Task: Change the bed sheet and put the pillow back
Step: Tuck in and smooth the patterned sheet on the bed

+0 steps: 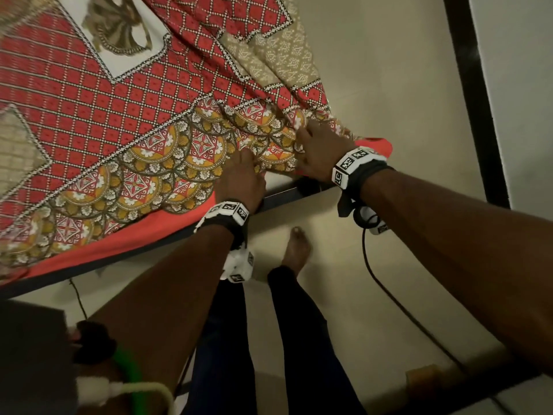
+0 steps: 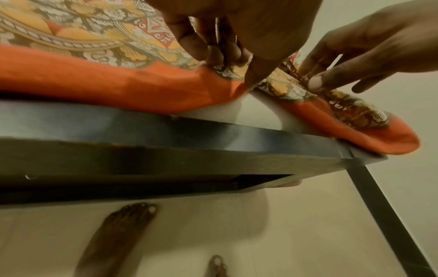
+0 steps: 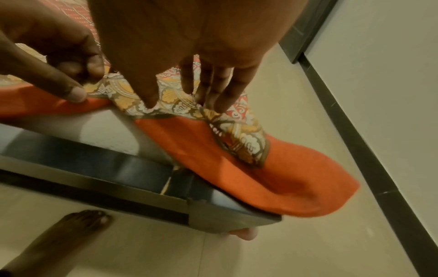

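A red checked bed sheet (image 1: 119,115) with a yellow scalloped border and a plain orange hem (image 2: 118,84) covers the bed and bunches into folds at its near corner. My left hand (image 1: 245,157) pinches the hem at the mattress edge, thumb against fingers (image 2: 232,69). Just to its right, my right hand (image 1: 302,136) pinches a gathered fold of the border (image 3: 182,101). The loose orange corner (image 3: 272,187) hangs past the corner of the bed frame. The white mattress (image 3: 106,131) shows bare under the lifted hem. No pillow is in view.
The dark bed frame (image 2: 166,150) runs below the mattress. My bare feet (image 1: 299,247) stand on the beige tile floor (image 1: 359,295) close to it. A black cable (image 1: 389,289) trails from my right wrist. A dark skirting strip (image 1: 475,100) lines the wall at the right.
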A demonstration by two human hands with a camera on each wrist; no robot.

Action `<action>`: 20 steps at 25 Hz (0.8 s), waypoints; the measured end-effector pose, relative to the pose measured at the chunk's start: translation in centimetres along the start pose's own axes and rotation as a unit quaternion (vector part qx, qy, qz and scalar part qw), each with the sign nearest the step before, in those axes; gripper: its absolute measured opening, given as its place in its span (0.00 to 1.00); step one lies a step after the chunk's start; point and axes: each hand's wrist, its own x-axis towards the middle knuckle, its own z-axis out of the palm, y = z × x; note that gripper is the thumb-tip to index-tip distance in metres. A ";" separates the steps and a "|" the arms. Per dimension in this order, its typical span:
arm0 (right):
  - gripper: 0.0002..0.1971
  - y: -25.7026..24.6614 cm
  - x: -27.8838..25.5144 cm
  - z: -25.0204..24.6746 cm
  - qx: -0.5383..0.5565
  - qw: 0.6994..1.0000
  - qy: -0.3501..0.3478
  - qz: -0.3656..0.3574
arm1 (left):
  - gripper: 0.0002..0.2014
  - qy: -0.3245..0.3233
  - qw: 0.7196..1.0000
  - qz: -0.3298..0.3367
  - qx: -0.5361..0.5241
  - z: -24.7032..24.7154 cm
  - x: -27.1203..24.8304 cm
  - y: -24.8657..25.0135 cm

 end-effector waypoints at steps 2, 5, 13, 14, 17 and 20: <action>0.40 -1.2 0.0 1.0 -0.030 0.998 -0.047 -0.013 | 0.23 0.000 1.000 0.001 0.017 0.1 0.1 -1.5; 0.28 -1.7 0.9 0.6 -0.051 0.997 -0.058 0.003 | 0.21 -0.028 0.999 -0.005 0.035 0.2 1.1 -2.7; 0.17 2.4 0.3 -0.8 -0.124 0.991 -0.054 -0.010 | 0.14 -0.129 0.991 -0.020 -0.010 -2.6 -1.7 -3.3; 0.18 2.8 -0.2 -0.1 -0.149 0.988 -0.046 0.009 | 0.17 -0.150 0.988 -0.020 -0.022 -2.3 -2.3 -3.5; 0.24 1.6 -1.0 1.5 -0.150 0.981 -0.073 0.095 | 0.16 -0.175 0.984 -0.027 -0.039 -1.2 -2.7 -3.6; 0.26 0.5 0.1 2.3 -0.203 0.966 -0.107 0.121 | 0.08 -0.154 0.987 0.006 -0.046 -0.5 -2.0 -3.7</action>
